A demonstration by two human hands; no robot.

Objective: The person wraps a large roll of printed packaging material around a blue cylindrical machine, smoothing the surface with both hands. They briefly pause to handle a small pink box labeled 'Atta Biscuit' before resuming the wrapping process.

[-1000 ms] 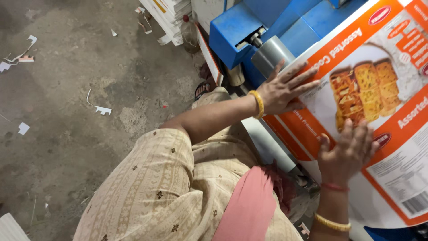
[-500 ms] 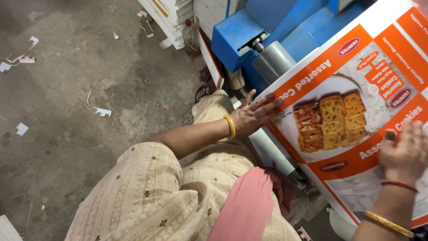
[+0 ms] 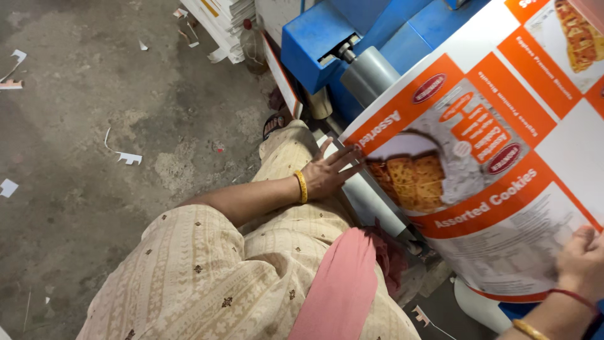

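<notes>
Light even, moderately bright, diffuse, no hard shadows. Soft shadow under left hand (image 3: 327, 174) on lap. Printed sheet (image 3: 497, 164) is brightest area, white parts near overexposed toward upper right corner, mild sheen, no sharp glare. Grey roller (image 3: 368, 75) above sheet shows soft highlight. Floor (image 3: 94, 126) left of sheet dull, flatly lit. Right hand (image 3: 582, 261) at sheet's lower corner slightly soft. Wide-angle stretch at edges.

Left hand (image 3: 328, 173) flat, fingertips touching near-left edge of printed sheet (image 3: 478, 182); right hand (image 3: 582, 261) gripping its near-right corner. Blue machine (image 3: 352, 44) beyond, paper scraps (image 3: 129, 157) left.
</notes>
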